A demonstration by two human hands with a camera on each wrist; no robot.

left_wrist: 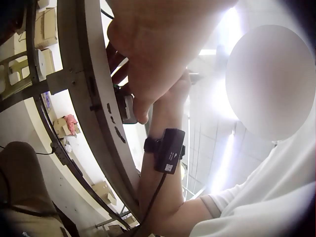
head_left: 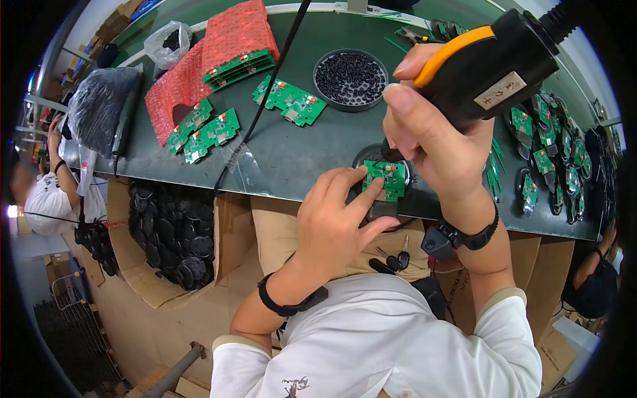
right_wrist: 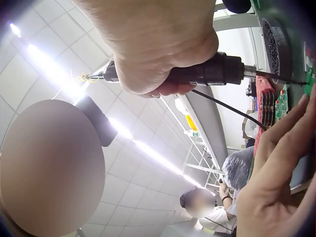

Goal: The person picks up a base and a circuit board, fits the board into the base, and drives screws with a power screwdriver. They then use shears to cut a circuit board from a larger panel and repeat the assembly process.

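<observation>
My right hand (head_left: pixel 434 136) grips a black electric screwdriver (head_left: pixel 494 76) with an orange lever, tilted down over the bench. In the right wrist view its thin bit (right_wrist: pixel 276 77) reaches the green circuit board (right_wrist: pixel 309 88). My left hand (head_left: pixel 335 212) holds this board (head_left: pixel 393 178) near the bench's front edge, fingertips on its top and thumb along the near side of a dark housing (head_left: pixel 381 211). A round dark base (head_left: pixel 363 154) shows partly behind the board; the hands hide some of it. The left wrist view shows mostly the back of the hand.
Behind the hands is a round dish (head_left: pixel 352 108) of small black screws. Loose boards (head_left: pixel 288 101) and red bubble-wrapped boards (head_left: pixel 239 33) lie left. At right is a pile of board-fitted housings (head_left: pixel 547 149). A black cable (head_left: pixel 269 99) crosses the bench; a carton (head_left: pixel 166 302) of black parts stands below.
</observation>
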